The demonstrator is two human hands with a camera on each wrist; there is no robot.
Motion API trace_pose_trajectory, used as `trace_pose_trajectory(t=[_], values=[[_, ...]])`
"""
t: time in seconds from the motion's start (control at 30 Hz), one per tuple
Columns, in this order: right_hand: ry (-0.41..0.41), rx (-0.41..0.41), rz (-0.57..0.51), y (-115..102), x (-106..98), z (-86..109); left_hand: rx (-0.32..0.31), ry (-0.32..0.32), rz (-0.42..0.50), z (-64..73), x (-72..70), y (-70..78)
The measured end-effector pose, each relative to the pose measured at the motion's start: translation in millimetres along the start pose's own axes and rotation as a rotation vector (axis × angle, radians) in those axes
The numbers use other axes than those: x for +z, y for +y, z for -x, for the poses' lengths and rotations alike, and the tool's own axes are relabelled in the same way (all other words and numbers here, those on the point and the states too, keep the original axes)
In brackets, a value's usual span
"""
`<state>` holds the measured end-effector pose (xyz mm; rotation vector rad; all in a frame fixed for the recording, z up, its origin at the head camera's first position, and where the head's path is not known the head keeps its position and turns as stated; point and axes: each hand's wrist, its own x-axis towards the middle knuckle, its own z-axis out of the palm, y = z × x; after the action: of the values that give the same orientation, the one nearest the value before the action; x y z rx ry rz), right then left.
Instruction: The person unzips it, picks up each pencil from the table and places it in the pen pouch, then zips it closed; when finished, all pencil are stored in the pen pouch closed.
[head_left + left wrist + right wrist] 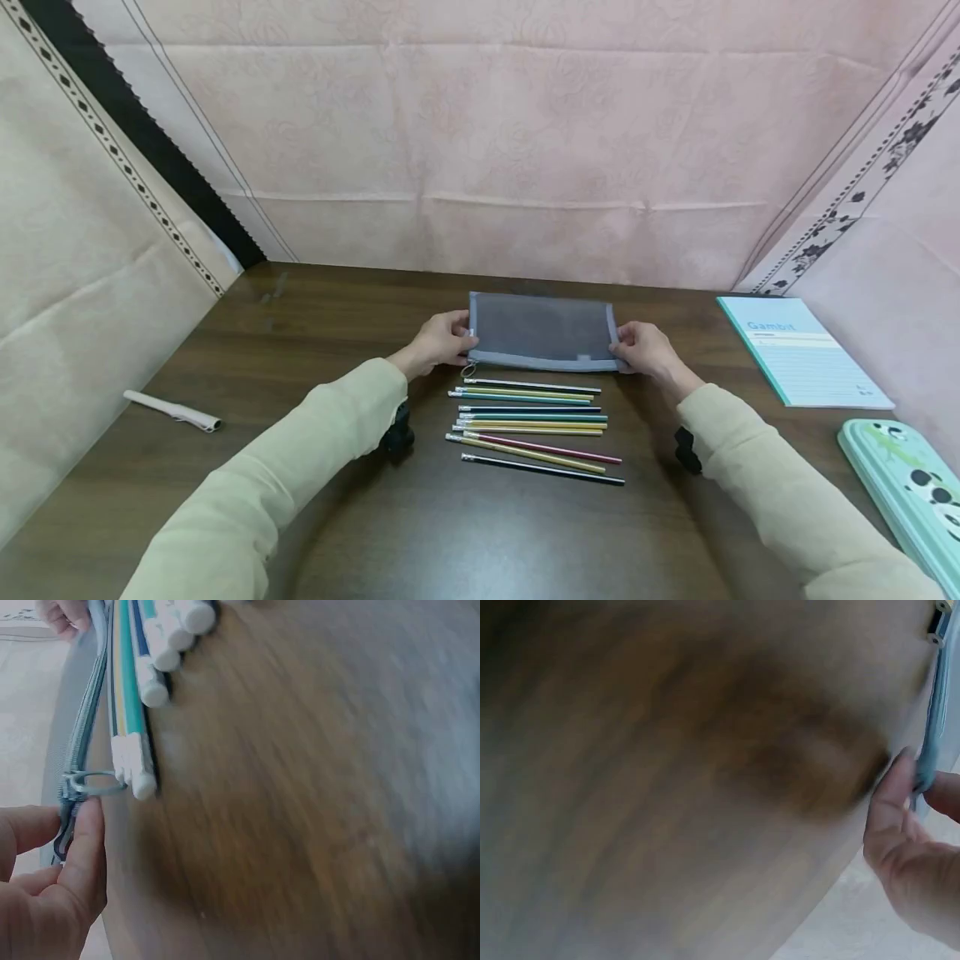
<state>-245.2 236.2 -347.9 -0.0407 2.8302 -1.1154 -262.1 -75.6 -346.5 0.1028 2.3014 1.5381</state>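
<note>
A grey mesh zipper pouch (543, 329) lies between my hands toward the back of the table. My left hand (441, 340) pinches its left end beside the zipper; a ring pull (97, 783) hangs from the zipper there in the left wrist view. At the opposite end, my right hand (647, 348) pinches the pouch's right edge, and thumb and finger close on its corner in the right wrist view. Just in front of the pouch lie several pencils (532, 418) in a loose row, black, teal, yellow and dark red, their white eraser ends pointing left.
A white rolled or capped stick-like item (172, 411) lies at the left of the dark wooden table (360, 533). On the right are a light-blue notebook (806, 354) and a mint pencil case (911, 483) with panda pictures. Cloth (480, 150) hangs behind the table.
</note>
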Motion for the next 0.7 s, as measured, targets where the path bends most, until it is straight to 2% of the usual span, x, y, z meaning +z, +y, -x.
trace_pose_trajectory(t=[0.1,0.17,0.23,0.33,0.4,0.5,0.7], values=[[0.115,-0.115,0.082,-3,4,4.2,-0.031,0.01,0.061,-0.9,2.2,1.5],[0.171,-0.219,0.095,-11,10,7.5,-0.055,0.02,0.101,-2.6,4.0,2.6],[0.153,-0.309,0.052,-27,19,12.1,-0.081,0.029,0.155,-4.1,6.3,5.0],[0.03,-0.428,-0.006,-53,38,21.2,-0.11,0.041,0.23,-4.9,11.5,10.0],[-0.057,-0.47,-0.035,-67,51,26.8,-0.119,0.045,0.276,-4.0,15.6,13.9],[-0.117,-0.497,-0.048,-78,64,31.9,-0.12,0.051,0.322,-2.6,22.5,18.4],[-0.084,-0.461,-0.058,-82,79,34.2,-0.116,0.047,0.402,0.9,32.9,22.4]])
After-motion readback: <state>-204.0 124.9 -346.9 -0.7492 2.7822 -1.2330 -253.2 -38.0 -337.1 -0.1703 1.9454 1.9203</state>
